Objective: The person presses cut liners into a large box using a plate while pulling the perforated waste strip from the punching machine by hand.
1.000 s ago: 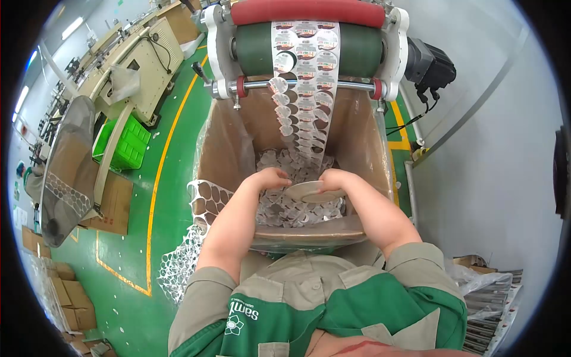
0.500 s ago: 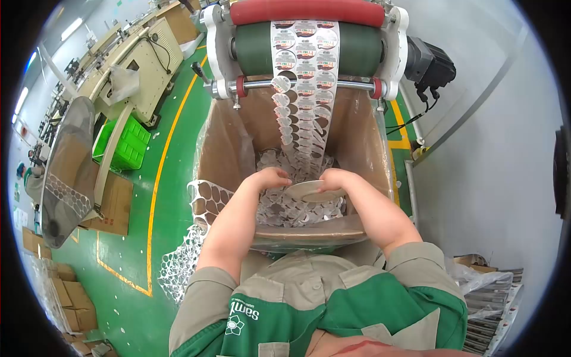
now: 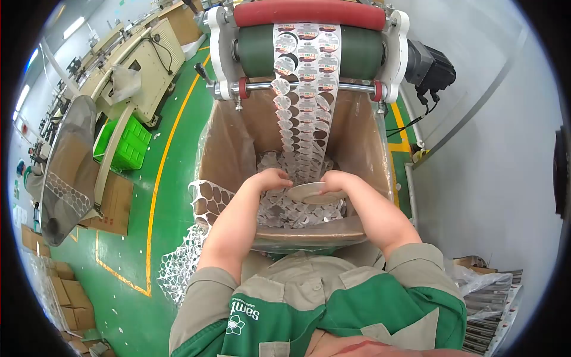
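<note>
My right hand [image 3: 335, 181] grips the right edge of a pale round disc [image 3: 306, 192], tilted above the box. My left hand [image 3: 274, 178] is just beyond the disc's left edge with bent fingers; whether its fingertips pinch anything is too small to tell. Beneath both hands, many cut round labels [image 3: 291, 215] lie in the plastic-lined cardboard box [image 3: 229, 134]. A printed label web [image 3: 306, 59] comes over the green roller [image 3: 363, 50] and hangs into the box, with loose round labels peeling along its left side.
A red roller [image 3: 309, 13] and a black motor [image 3: 433, 62] are above the box. Punched white waste web [image 3: 185, 262] hangs over its left side. Farther left are a green crate [image 3: 128, 144], a beige machine [image 3: 140, 65] and cartons [image 3: 74, 291]. A grey wall [image 3: 482, 172] stands right.
The label web has run further down, and its peeling labels hang differently. Both hands and the disc stay nearly in place.
</note>
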{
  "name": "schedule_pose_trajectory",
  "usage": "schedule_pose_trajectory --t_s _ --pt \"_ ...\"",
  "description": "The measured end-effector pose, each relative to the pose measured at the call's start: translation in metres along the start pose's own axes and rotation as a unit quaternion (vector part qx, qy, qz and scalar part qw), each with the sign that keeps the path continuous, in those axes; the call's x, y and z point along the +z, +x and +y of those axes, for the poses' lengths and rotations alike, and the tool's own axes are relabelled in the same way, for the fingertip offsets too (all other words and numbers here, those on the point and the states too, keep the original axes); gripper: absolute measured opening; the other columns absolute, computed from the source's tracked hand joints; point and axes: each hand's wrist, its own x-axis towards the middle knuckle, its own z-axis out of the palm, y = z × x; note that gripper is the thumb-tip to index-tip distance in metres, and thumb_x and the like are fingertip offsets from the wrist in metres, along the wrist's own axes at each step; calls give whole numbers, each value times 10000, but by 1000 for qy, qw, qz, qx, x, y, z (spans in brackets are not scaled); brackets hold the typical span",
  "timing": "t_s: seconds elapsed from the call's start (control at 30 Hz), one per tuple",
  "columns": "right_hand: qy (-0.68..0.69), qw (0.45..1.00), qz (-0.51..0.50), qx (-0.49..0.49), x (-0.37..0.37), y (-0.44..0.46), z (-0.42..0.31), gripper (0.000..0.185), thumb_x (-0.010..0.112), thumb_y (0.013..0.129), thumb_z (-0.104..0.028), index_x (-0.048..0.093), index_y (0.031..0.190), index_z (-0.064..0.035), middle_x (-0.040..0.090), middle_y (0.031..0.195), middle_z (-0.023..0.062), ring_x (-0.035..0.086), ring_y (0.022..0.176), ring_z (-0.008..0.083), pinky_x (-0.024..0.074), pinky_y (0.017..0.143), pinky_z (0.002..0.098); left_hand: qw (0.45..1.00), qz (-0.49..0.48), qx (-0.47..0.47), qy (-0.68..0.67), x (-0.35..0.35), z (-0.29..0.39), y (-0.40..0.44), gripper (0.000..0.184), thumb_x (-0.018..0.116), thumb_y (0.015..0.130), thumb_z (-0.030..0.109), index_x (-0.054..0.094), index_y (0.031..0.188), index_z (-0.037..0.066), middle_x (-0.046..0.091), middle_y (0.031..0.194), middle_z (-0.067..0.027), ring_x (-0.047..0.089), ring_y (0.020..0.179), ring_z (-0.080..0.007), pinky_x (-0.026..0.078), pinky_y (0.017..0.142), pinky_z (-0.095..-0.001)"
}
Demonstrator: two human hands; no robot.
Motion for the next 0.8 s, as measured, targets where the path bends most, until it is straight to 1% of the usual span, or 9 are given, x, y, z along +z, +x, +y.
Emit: schedule_pose_trajectory --t_s 0.2,0.23,0.33,0.47,0.5,0.6,0.63,0.8 --pt "-17 1000 -6 3 0 -2 -3 336 675 731 -360 668 970 -124 655 917 113 609 859 257 458 771 369 1000 1 -13 -5 -1 -1 0 621 705 741 395 508 1224 58 619 984 -80 591 827 -145 469 708 -272" --pt "-17 1000 -6 4 0 -2 -2 336 675 731 -360 668 970 -124 655 917 113 609 859 257 458 771 369 1000 -3 -11 -3 -1 -1 1 622 708 739 397 506 1226 68 616 973 -67 582 820 -139 461 681 -265" --pt "-13 1000 -11 -4 1 -3 -1 343 677 725 -350 665 989 -131 656 928 112 611 860 251 458 778 363 1000 2 -16 8 1 -6 7 616 711 738 395 508 1223 74 616 958 -57 574 810 -130 451 658 -256" --pt "2 1000 -15 1 0 -4 -1 346 678 724 -352 665 987 -128 657 922 112 612 855 252 458 775 361 1000 -9 -19 4 0 -2 3 634 718 728 398 501 1229 76 616 960 -54 568 812 -122 449 654 -254" --pt "8 1000 -9 3 0 -4 -1 350 680 723 -360 666 983 -127 658 918 113 612 849 253 458 774 359 1000 -2 -9 24 0 0 -1 639 687 733 400 512 1217 19 601 1109 -132 620 892 -202 464 836 -326" --pt "7 1000 -12 5 1 -2 1 347 683 723 -361 668 980 -129 658 923 110 611 857 248 456 777 357 1000 -4 -9 17 -1 4 -4 639 689 733 398 514 1214 16 602 1106 -133 619 888 -202 464 832 -327" --pt "-15 1000 -16 0 3 4 3 345 686 724 -362 669 980 -132 657 925 107 609 863 243 455 779 356 1000 -3 -10 0 0 -2 3 637 719 726 399 508 1220 59 611 968 -67 575 802 -133 456 663 -266" --pt "-10 1000 -17 4 5 6 6 345 683 728 -367 669 984 -137 657 921 108 608 860 244 456 774 358 1000 -4 -22 -13 0 -1 2 640 715 730 400 505 1224 51 612 979 -72 579 791 -133 460 674 -265"
